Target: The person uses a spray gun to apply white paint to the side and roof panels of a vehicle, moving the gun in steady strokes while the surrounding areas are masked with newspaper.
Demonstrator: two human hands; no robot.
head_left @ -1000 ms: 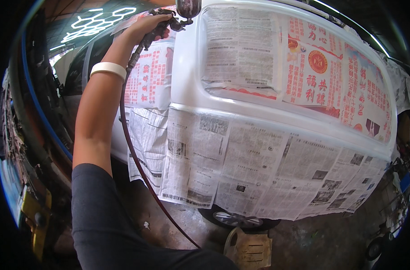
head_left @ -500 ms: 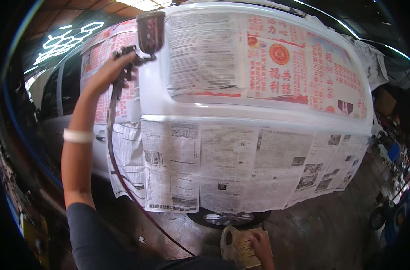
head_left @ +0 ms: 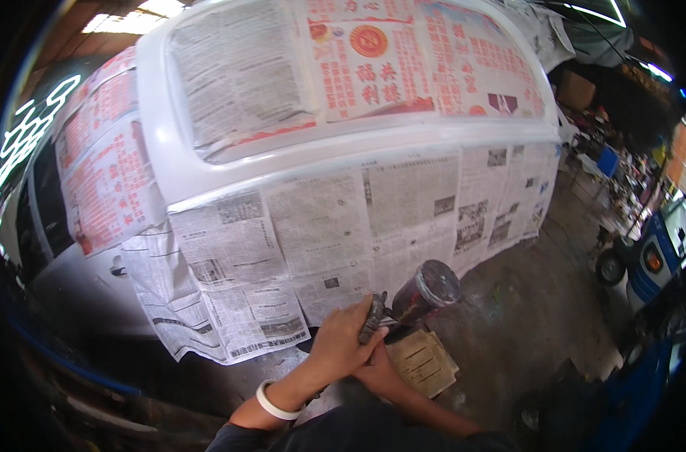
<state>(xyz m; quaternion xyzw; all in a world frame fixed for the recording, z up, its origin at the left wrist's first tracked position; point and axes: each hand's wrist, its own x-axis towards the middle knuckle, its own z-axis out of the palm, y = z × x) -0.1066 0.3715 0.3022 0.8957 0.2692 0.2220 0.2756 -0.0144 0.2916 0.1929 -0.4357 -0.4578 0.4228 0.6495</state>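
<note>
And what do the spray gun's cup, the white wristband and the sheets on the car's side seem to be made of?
Cup: metal or tinted plastic, unclear which; dark, stained, with glossy reflections. Wristband: probably silicone or plastic, with a smooth, even white surface. Sheets: newsprint, thin and matte, shown by printed columns and creases.

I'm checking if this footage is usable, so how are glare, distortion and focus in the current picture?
Head view: ceiling lights glaring at left; head view: vehicle warped by the fisheye, frame corners black; head view: spray gun dark, showing little detail; head view: newspaper's small print too soft to read.
</note>
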